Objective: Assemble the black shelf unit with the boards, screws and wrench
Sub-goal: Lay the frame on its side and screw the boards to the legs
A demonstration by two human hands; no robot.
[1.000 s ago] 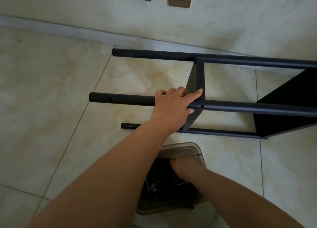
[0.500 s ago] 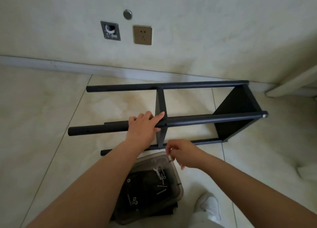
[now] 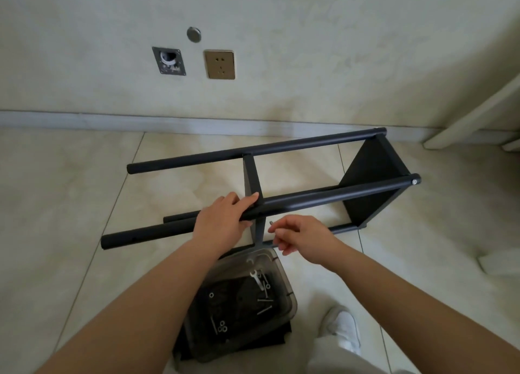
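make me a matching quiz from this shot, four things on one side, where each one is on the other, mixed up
Things:
1. left hand
2. wrench
3. screw
4. gold socket

Places:
A. on the wall
B. pinched in the right hand
C. lying in the clear plastic bin
D. gripping the near black pole of the shelf frame

Pairs: 1-D, 2-C, 3-B, 4-A

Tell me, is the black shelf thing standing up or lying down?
Lying down. The black shelf unit rests on its side on the floor, poles running sideways.
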